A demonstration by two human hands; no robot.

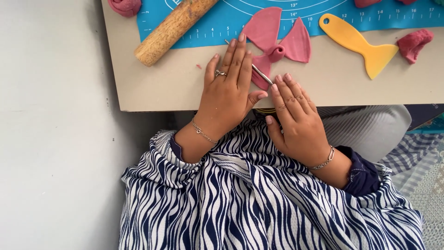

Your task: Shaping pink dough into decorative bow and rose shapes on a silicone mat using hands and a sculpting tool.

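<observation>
Pink dough fan [277,39], metal rod [260,73] across it.

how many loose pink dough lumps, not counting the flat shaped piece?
4 visible: one top-left, one at the right beside the yellow scraper, two cut off by the top edge. More may lie out of frame.

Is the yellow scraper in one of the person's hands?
No, the yellow scraper lies alone on the board, apart from the left hand and the right hand.
</observation>
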